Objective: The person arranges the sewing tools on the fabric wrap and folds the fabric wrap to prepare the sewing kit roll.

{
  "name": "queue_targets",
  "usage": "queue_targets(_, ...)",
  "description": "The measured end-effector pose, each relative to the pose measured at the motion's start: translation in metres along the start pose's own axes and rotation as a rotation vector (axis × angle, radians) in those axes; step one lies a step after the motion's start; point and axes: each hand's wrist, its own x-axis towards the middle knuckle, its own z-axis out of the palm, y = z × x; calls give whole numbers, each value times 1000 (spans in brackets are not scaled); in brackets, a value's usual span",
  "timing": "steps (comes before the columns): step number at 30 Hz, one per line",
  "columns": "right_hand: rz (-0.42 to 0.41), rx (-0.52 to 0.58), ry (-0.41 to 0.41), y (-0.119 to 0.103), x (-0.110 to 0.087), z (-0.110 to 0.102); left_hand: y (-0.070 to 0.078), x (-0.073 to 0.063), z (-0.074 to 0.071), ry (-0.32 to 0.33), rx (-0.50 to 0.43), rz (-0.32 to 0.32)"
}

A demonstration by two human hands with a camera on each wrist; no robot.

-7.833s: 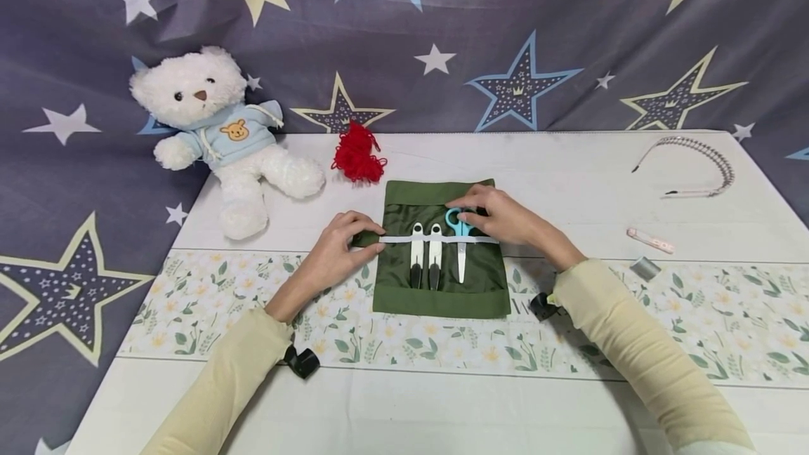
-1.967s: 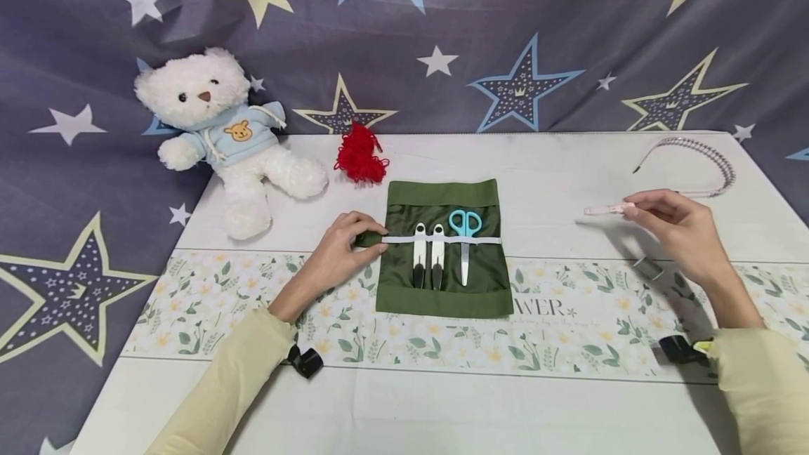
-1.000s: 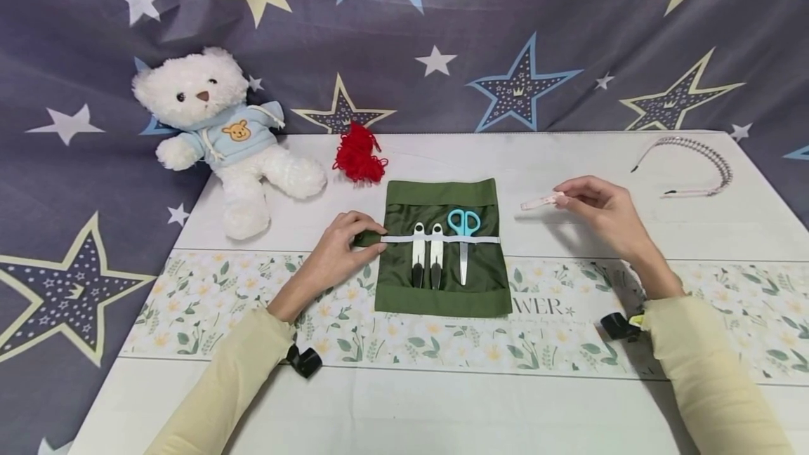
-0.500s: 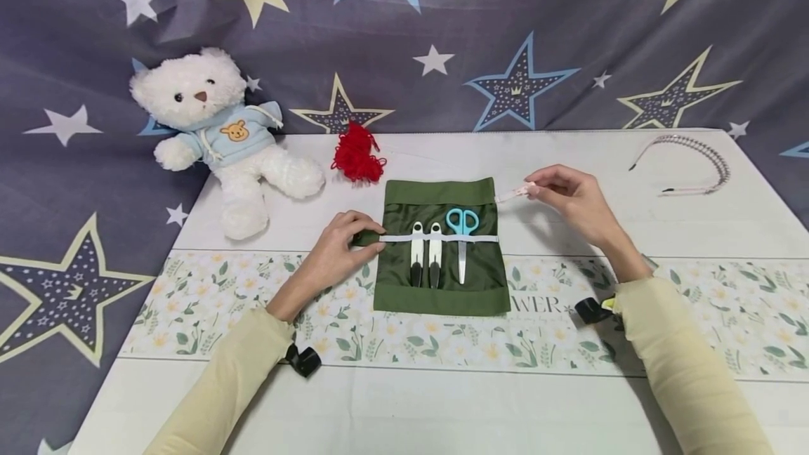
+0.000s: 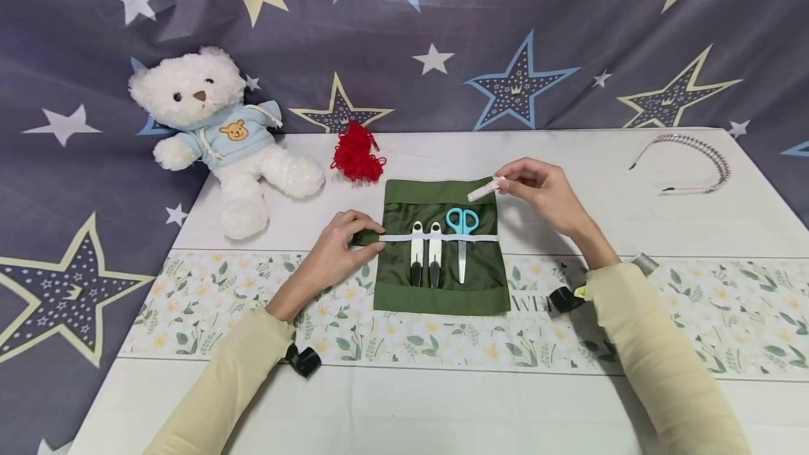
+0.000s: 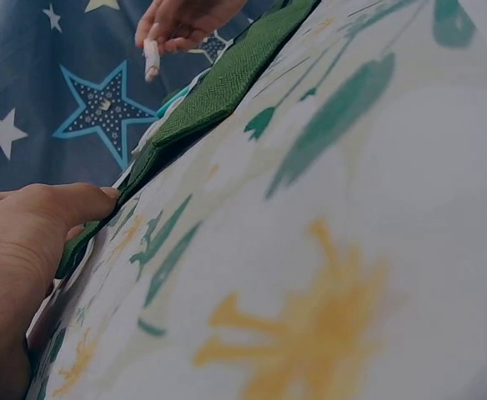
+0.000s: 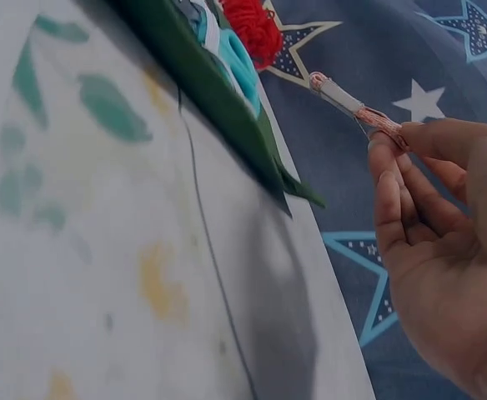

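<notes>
A green cloth tool roll [image 5: 442, 300] lies unfolded mid-table. Under its white elastic band [image 5: 398, 238] sit two white slim tools with black ends [image 5: 417, 251] and blue-handled scissors [image 5: 463, 222]. My left hand [image 5: 344, 241] holds the roll's left edge by a short strap, with thumb and forefinger curved at it. Pinched in my right hand [image 5: 540, 192] is a slim pink-and-white strip [image 5: 483, 192], raised over the roll's top right corner. In the right wrist view the strip [image 7: 343, 100] has pinkish ends and a white middle; its exact kind is unclear.
Red yarn [image 5: 358, 153] lies behind the roll, with a white teddy bear [image 5: 234, 139] to its left. A headband [image 5: 695, 163] rests at the back right. A grey spool [image 5: 645, 263] is partly hidden by my right sleeve.
My right hand was at the scissors earlier. It has since picked up the pink-and-white strip from the right and carried it leftward over the roll. The left hand has stayed put.
</notes>
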Motion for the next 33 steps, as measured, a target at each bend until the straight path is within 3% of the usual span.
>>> queue_targets(18, 8, 11, -121, -16, 33, 52, 1, 0, -1, 3, 14, 1)
queue_targets(33, 12, -51, -264, -10, 39, 89, 2, 2, 0, 2, 17, -2)
